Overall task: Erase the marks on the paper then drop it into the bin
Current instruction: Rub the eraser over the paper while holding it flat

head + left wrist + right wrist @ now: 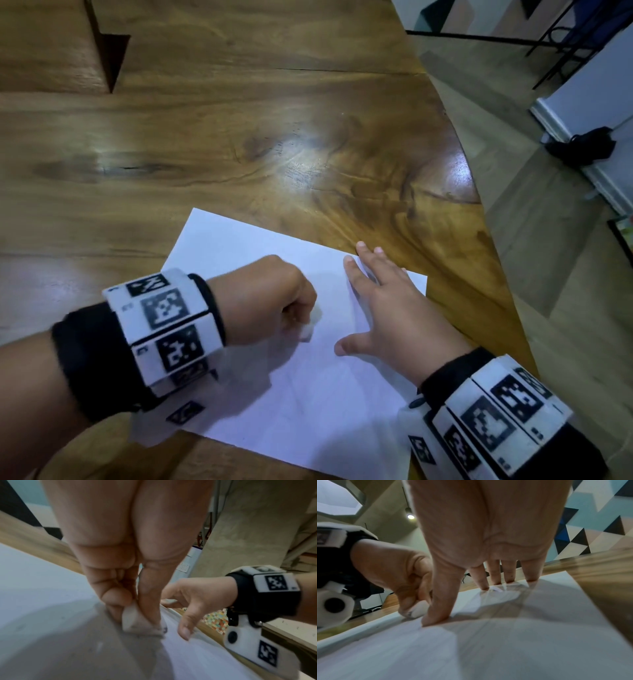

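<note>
A white sheet of paper lies on the wooden table near its front right edge. My left hand pinches a small white eraser and presses it onto the paper; the eraser sits between thumb and fingers, its tip smudged. My right hand lies flat on the sheet's right part, fingers spread and straight, holding it down. In the right wrist view the eraser is just left of my right thumb, on the paper. No marks are clearly visible. The bin is not in view.
The table's curved edge runs close to the paper's right corner, with floor beyond. A dark wedge-shaped gap cuts into the tabletop at the far left. A black object lies on the floor by a white wall base.
</note>
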